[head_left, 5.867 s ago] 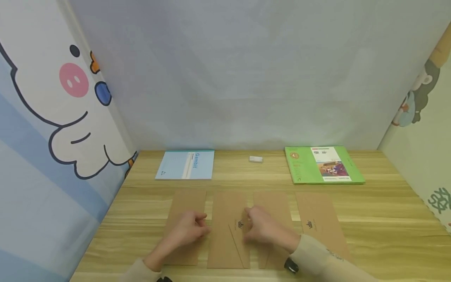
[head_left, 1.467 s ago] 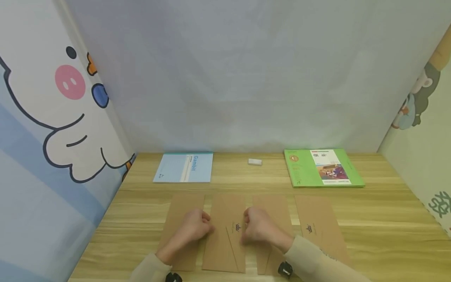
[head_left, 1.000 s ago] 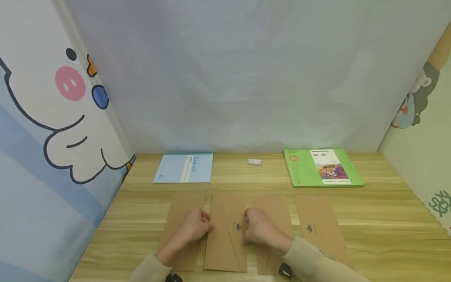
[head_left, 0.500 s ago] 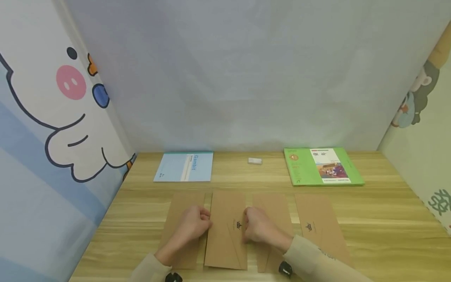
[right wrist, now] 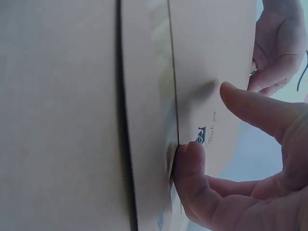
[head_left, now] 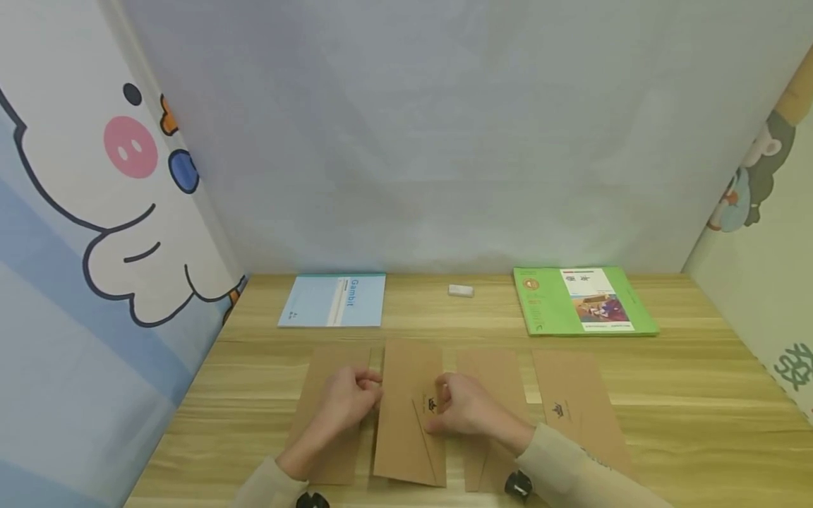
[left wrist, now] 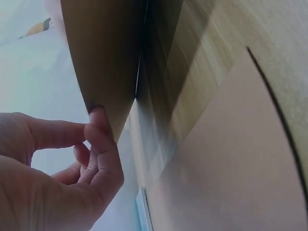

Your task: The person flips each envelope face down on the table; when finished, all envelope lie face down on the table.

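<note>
Envelope (head_left: 404, 395), pinched at left by left hand (head_left: 348, 400), shows underside only in left wrist view. Right hand (head_left: 466, 408) has digits apart.

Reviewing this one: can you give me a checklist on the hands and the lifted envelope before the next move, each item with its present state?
1. Left hand pinching the left edge of the lifted envelope: ok.
2. Right hand pinching the right edge: not ok; a fingertip is at the edge, the thumb apart from it.
3. Lifted envelope flat on the table: not ok; its left side is raised.
4. Blue notebook and green book out of the hands' way: ok; both lie farther back.
5. Anything inside the lifted envelope: cannot tell.
</note>
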Demonstrator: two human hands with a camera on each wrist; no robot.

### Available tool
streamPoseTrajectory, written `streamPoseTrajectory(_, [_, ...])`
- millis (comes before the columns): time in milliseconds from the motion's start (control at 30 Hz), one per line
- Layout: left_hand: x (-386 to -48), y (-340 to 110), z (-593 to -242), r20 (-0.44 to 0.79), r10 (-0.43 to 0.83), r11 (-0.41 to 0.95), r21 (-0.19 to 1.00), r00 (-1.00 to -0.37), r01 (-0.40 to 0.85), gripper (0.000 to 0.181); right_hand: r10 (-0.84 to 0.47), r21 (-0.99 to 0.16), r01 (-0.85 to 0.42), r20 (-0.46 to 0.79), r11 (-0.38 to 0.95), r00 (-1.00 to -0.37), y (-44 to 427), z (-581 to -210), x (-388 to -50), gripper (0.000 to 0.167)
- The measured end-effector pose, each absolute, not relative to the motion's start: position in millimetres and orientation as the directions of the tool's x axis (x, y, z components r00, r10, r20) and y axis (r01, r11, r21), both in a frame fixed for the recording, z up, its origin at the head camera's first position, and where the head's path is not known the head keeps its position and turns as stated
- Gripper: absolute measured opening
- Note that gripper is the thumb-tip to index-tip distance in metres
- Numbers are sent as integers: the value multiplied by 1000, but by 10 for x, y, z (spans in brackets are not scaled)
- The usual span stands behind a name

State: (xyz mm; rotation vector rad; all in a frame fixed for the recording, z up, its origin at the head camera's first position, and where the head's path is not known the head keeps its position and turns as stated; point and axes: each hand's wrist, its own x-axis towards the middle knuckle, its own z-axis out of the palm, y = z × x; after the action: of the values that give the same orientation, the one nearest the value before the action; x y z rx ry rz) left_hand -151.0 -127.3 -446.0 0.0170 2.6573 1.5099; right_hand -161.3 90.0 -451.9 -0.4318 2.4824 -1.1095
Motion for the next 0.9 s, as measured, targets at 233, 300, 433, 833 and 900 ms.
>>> streamPoseTrajectory(233, [-1518, -1261, -4429, -75, 48, 387, 921, -996, -51, 23, -447, -751, -157, -200, 641, -872, 906, -4498, -1641, 76])
streamPoseTrajectory(300, [-1518, -1256, -4425, -66, 55, 350, 936, -996, -42, 23, -455, -756, -160, -197, 635, -869, 910, -4495, -1646, 75])
streamPoseTrajectory(433, [-1505, -1251, -4429, -55, 83, 274, 961, -995, -31, 26, -485, -783, -152, -208, 603, -850, 918, -4494, -1630, 75])
streamPoseTrajectory(833, [-1481, -1248, -4398, -148, 196, 19, 989, -969, -148, 42, -550, -868, -107, -207, 485, -809, 906, -4450, -1570, 80])
streamPoseTrajectory(900, [-1494, -1240, -4377, -151, 228, -14, 987, -962, -159, 44, -555, -882, -87, -213, 464, -804, 918, -4440, -1578, 82])
